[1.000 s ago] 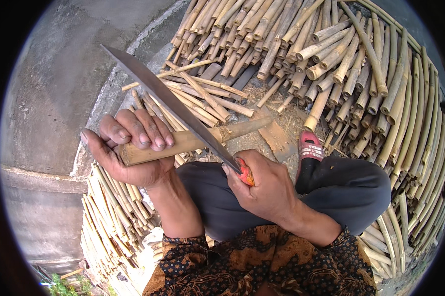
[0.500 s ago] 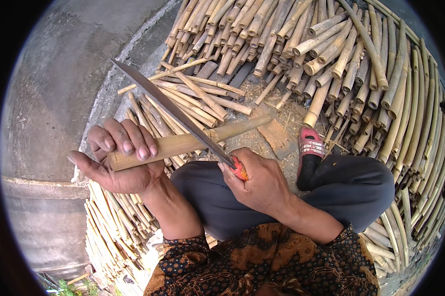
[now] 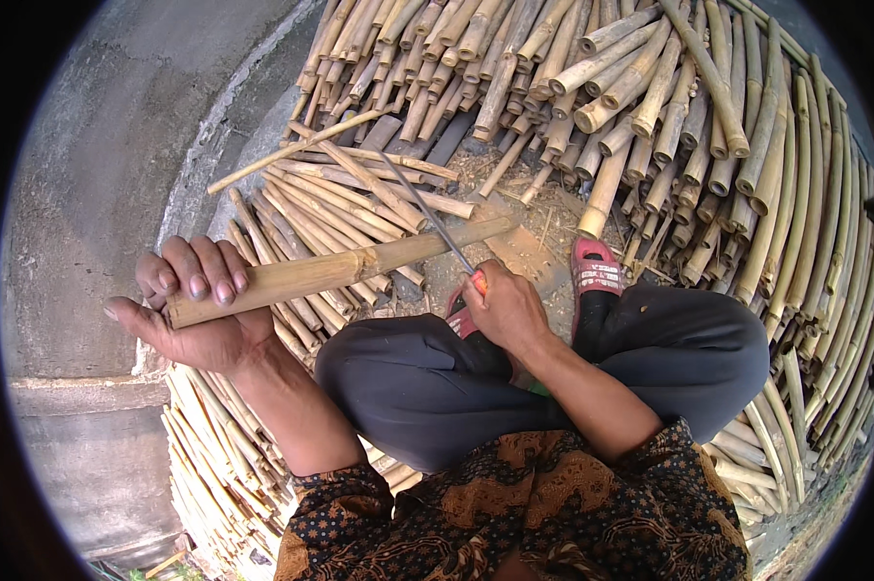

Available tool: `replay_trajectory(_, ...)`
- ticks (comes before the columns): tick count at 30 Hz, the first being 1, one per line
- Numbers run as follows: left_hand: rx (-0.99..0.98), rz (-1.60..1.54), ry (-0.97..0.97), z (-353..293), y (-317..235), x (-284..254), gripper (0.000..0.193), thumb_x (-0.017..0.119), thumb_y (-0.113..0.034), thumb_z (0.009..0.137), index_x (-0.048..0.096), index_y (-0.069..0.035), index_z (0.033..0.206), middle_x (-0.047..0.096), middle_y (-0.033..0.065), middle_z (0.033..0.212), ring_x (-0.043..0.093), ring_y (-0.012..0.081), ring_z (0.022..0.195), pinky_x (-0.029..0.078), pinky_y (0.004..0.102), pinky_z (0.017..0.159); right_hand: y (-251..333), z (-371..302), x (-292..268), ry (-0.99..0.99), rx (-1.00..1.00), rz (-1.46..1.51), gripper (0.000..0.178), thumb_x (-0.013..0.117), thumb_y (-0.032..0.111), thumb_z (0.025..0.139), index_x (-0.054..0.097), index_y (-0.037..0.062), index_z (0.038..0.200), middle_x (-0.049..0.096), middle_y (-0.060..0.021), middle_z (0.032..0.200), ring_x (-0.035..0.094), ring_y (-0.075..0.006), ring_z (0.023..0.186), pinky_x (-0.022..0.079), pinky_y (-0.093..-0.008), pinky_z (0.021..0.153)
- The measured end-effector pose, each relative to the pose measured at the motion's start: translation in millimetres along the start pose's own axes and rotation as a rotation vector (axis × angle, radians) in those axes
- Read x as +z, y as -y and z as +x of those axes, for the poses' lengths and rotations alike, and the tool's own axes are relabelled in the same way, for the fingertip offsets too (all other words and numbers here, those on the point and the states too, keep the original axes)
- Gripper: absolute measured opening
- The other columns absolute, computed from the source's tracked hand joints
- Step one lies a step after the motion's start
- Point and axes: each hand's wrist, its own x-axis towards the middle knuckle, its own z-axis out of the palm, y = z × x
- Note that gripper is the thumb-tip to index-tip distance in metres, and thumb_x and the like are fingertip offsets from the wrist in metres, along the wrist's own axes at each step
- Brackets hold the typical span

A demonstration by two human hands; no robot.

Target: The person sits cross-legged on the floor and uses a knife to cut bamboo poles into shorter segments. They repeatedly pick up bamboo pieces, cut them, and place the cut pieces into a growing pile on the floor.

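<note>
From the person (image 3: 524,494): pole stack (image 3: 650,126), 12 to 2 o'clock; stick pile (image 3: 229,445), 9; knife (image 3: 429,213) across bamboo piece (image 3: 291,278), 11.

Bamboo workshop, stacked poles (image 3: 661,85), scattered shavings (image 3: 555,215)

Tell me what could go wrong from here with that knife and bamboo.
The knife's blade crosses the bamboo piece; sliding toward the left hand, it could cut the fingers curled over the near end.

The right hand, gripping the knife, is close to a red shoe in view, so a slip might endanger that foot.
</note>
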Motion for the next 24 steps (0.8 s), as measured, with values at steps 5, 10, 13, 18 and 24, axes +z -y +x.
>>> replay_trajectory(5,0.093,0.227,-0.299,29.8,10.9,-31.1,0.081,0.024,-0.078,0.1,0.058,-0.005,0.105,0.054,0.0101,0.081,0.059,0.0191,0.068,0.055,0.0357,0.062,-123.7,14.9,23.8,0.064,0.622,-0.238,0.04,0.061,0.031,0.094,0.068,-0.005,0.112,0.07,-0.0332,0.107,0.069,-0.0475,0.105,0.053,-0.0529,0.093)
replay_trajectory(10,0.008,0.444,-0.362,29.5,64.6,-52.1,0.082,0.041,-0.068,0.103,0.039,0.006,0.139,0.06,0.0152,0.101,0.066,0.0266,0.091,0.059,0.0425,0.083,-151.9,14.0,32.5,0.052,0.527,-0.223,0.045,0.06,0.037,0.096,0.07,-0.0027,0.115,0.07,-0.0312,0.114,0.068,-0.0453,0.11,0.053,-0.0512,0.097)
replay_trajectory(13,-0.217,0.311,-0.259,26.7,76.4,-63.0,0.063,0.048,-0.051,0.108,0.043,0.004,0.137,0.064,0.0137,0.097,0.068,0.024,0.088,0.059,0.04,0.083,-152.3,21.2,35.8,0.082,0.593,-0.279,0.047,0.06,0.039,0.094,0.071,-0.0012,0.116,0.07,-0.0315,0.114,0.068,-0.0461,0.11,0.053,-0.0503,0.098)
replay_trajectory(18,-0.017,0.443,-0.339,55.7,11.6,-83.0,0.056,0.052,-0.047,0.108,0.049,0.001,0.135,0.059,0.0048,0.078,0.062,0.0152,0.069,0.056,0.0313,0.066,-170.8,23.2,46.3,0.093,0.634,-0.311,0.049,0.059,0.042,0.092,0.072,0.0004,0.114,0.071,-0.0303,0.112,0.068,-0.0454,0.11,0.052,-0.0503,0.099)
replay_trajectory(24,-0.172,0.993,-0.081,57.9,-108.7,-82.6,0.056,0.061,-0.05,0.103,0.06,-0.005,0.136,0.056,-0.0003,0.073,0.051,0.0071,0.058,0.045,0.0234,0.056,-183.6,23.2,55.5,0.106,0.592,-0.337,0.046,0.06,0.042,0.092,0.074,0.002,0.11,0.073,-0.027,0.112,0.069,-0.0443,0.11,0.052,-0.0497,0.098)
